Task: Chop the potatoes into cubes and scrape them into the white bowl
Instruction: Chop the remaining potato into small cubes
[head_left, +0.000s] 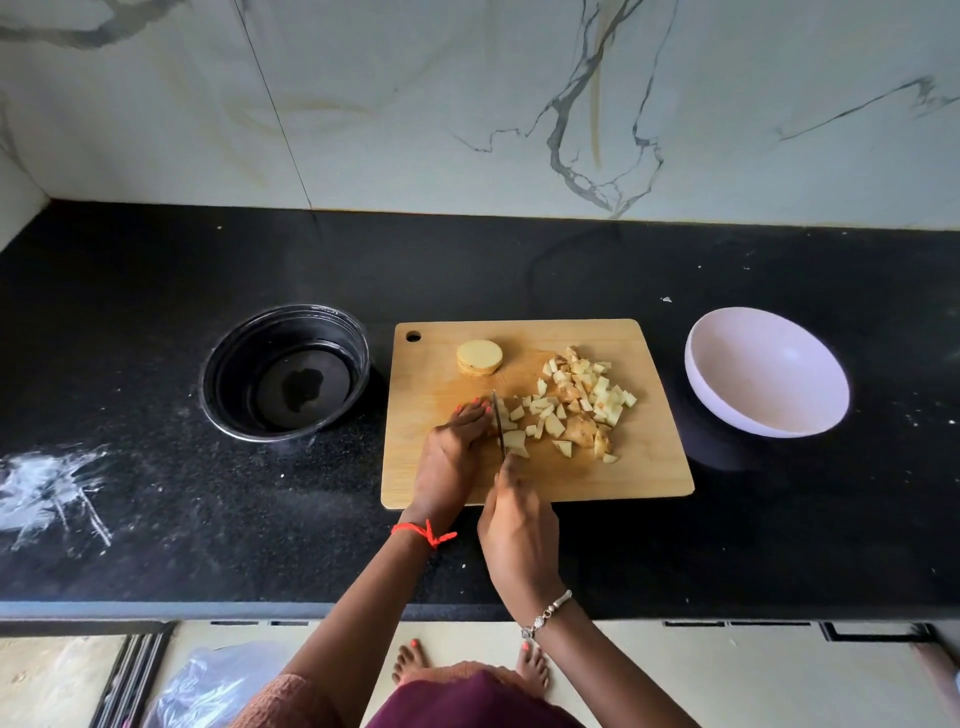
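A wooden cutting board (649, 467) lies on the black counter. Several potato cubes (582, 400) are heaped on its right half, and a stack of round potato slices (479, 357) sits near its far left. My right hand (519, 525) grips a knife (500, 423), its blade pointing away from me and down on the board. My left hand (457, 447) presses curled fingers on potato pieces just left of the blade; those pieces are mostly hidden. The white bowl (766, 371) stands right of the board and holds nothing.
A black round bowl (285, 371) with a little liquid sits left of the board. White powder smears (47, 493) mark the counter's left end. The marble wall rises behind the counter, whose front edge runs close to my body.
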